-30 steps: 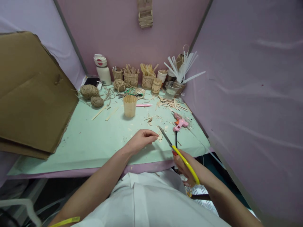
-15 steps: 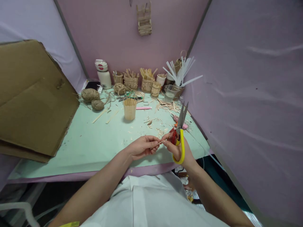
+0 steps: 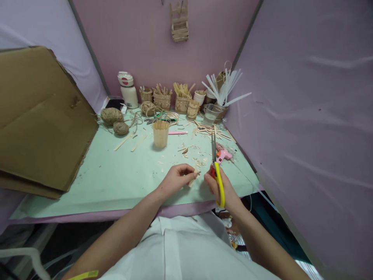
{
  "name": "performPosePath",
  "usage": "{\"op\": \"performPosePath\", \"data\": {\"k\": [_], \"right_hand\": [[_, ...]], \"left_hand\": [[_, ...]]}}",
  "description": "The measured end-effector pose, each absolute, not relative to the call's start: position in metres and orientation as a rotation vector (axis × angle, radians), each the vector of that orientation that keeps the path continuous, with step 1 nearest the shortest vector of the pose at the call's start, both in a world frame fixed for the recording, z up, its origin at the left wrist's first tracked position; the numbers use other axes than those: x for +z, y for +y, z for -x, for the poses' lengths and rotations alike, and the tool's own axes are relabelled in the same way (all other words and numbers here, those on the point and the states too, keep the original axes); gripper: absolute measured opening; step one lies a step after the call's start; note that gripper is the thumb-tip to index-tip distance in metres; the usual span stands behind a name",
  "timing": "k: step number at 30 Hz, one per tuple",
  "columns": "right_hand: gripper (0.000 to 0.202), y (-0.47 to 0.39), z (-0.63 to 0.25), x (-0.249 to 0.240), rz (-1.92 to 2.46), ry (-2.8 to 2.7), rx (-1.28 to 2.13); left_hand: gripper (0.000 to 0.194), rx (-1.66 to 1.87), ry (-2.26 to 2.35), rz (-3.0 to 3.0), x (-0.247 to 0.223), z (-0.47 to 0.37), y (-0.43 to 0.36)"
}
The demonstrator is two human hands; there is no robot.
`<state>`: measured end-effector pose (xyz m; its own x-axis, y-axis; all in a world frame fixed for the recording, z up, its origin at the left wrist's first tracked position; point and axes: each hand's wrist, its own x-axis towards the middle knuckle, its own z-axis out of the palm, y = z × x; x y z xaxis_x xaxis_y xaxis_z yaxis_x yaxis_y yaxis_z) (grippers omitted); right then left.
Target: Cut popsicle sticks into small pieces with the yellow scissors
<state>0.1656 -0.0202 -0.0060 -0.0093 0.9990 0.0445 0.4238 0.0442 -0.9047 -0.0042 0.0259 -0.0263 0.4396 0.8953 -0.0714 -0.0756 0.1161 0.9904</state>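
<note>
Plainly, the scissors (image 3: 218, 179) are in the right hand (image 3: 227, 191), whose fingers are wrapped about the red and yellow handles; their long axis runs from near the table's front edge toward the back wall, the tips leaning slightly left and the handles toward the person; the blades lie nearly together. The left hand (image 3: 178, 177) pinches a small pale wood strip (image 3: 191, 182) between thumb and fingertips, just left of the scissors and apart from them; the strip's lower end slants down toward the person, though fingers hide part of it and its full length cannot be told. Pale shavings (image 3: 199, 162) lie on the table (image 3: 116, 186) just beyond the left fingertips; a pink glue gun (image 3: 224, 155) rests just right of the blades; a wooden cup (image 3: 161, 137) stands upright farther left.
</note>
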Motion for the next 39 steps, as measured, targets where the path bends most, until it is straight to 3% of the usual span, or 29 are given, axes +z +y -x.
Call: {"op": "performPosePath", "data": {"k": [9, 39], "right_hand": [[0.028, -0.057, -0.177, -0.015, 1.568, -1.775, 1.214], [0.036, -0.056, -0.168, -0.020, 1.602, -1.717, 1.277]], "left_hand": [[0.030, 0.921, 0.880, -1.132, -0.029, 0.005, 0.028], [0.027, 0.909, 0.926, -1.144, -0.024, 0.000, 0.025]]}}
